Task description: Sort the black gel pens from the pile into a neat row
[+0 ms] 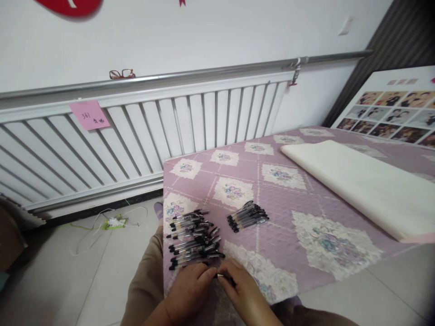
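At the table's near edge, my left hand (pixel 192 286) and my right hand (pixel 242 286) meet fingertip to fingertip. Both are closed in a pinch on a black pen (pixel 220 275), of which only a short dark and pale stretch shows between them. My fingers cover the rest of it. Just beyond my left hand, a loose pile of black-capped clear pens (pixel 193 242) lies along the table's left side. To the right of that pile, a neater bundle of similar pens (pixel 248 216) lies side by side on the cloth.
A purple floral cloth covers the table (pixel 238 165). A folded cream sheet (pixel 360 185) lies on its right, before a photo board (pixel 394 106). Behind stand a white radiator (pixel 176 122) and a pipe (pixel 204 76) with glasses (pixel 122 74) on it. A power strip (pixel 115 222) sits on the floor.
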`<move>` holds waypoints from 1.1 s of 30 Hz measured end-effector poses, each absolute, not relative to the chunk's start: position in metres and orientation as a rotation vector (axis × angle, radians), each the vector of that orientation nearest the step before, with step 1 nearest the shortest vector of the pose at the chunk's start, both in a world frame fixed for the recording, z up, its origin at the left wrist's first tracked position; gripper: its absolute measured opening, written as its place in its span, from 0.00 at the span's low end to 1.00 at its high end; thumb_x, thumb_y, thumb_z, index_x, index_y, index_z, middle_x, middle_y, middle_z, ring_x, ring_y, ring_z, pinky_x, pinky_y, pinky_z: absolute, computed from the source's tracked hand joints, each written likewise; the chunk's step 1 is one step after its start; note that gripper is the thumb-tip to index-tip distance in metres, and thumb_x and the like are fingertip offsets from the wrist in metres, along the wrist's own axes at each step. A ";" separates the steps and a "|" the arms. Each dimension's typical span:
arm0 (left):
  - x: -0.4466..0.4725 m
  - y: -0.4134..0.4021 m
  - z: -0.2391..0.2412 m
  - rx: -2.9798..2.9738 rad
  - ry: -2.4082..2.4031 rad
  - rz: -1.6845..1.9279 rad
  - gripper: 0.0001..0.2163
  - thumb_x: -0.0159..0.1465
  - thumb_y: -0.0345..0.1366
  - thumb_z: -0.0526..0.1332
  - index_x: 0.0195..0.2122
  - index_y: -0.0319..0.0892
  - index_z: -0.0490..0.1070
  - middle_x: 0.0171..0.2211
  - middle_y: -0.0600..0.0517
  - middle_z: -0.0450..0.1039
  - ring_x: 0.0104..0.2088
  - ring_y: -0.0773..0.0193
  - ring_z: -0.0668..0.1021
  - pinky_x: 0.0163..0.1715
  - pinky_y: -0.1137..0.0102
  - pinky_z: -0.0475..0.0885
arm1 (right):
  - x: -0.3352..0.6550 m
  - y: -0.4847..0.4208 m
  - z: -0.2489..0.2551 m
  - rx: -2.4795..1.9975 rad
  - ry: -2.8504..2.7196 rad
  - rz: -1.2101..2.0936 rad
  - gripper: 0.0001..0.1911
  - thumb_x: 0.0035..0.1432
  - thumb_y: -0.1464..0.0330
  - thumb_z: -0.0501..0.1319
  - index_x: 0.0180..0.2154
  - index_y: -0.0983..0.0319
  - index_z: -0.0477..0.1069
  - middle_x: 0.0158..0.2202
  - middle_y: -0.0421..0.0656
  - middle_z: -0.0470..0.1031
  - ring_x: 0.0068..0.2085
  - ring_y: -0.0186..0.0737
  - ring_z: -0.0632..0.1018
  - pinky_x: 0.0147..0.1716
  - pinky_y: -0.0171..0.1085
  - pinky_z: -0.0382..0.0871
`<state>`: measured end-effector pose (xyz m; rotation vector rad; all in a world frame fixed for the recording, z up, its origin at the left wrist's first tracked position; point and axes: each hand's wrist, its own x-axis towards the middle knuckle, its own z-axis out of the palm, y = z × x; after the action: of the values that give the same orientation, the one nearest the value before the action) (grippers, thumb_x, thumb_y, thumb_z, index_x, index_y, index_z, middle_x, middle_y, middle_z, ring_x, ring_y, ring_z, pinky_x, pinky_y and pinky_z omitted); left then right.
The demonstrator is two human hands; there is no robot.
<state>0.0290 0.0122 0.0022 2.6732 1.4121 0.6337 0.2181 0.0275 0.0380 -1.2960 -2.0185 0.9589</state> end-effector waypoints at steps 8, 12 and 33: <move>0.031 0.013 0.014 2.670 1.469 0.448 0.18 0.65 0.28 0.53 0.54 0.49 0.68 0.32 0.53 0.73 0.30 0.62 0.74 0.29 0.72 0.66 | 0.225 0.029 0.037 -1.299 -1.946 0.950 0.07 0.55 0.73 0.56 0.34 0.58 0.71 0.35 0.41 0.75 0.39 0.41 0.75 0.40 0.38 0.67; 0.030 0.013 0.009 2.700 1.481 0.503 0.16 0.68 0.32 0.50 0.55 0.50 0.67 0.30 0.53 0.72 0.28 0.63 0.72 0.28 0.73 0.65 | 0.229 0.031 0.037 -1.317 -1.924 0.939 0.06 0.56 0.71 0.57 0.34 0.58 0.71 0.35 0.41 0.75 0.38 0.41 0.75 0.39 0.38 0.67; 0.030 0.015 0.006 2.601 1.516 0.538 0.16 0.68 0.31 0.51 0.55 0.48 0.68 0.35 0.51 0.74 0.32 0.63 0.74 0.32 0.71 0.69 | 0.239 0.032 0.032 -1.314 -1.547 0.974 0.09 0.55 0.62 0.59 0.34 0.59 0.74 0.30 0.42 0.78 0.32 0.40 0.78 0.30 0.34 0.72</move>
<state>0.0300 0.0155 0.0062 2.6010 1.5157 0.5378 0.2386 0.0318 0.0318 -1.3140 -1.5467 0.9735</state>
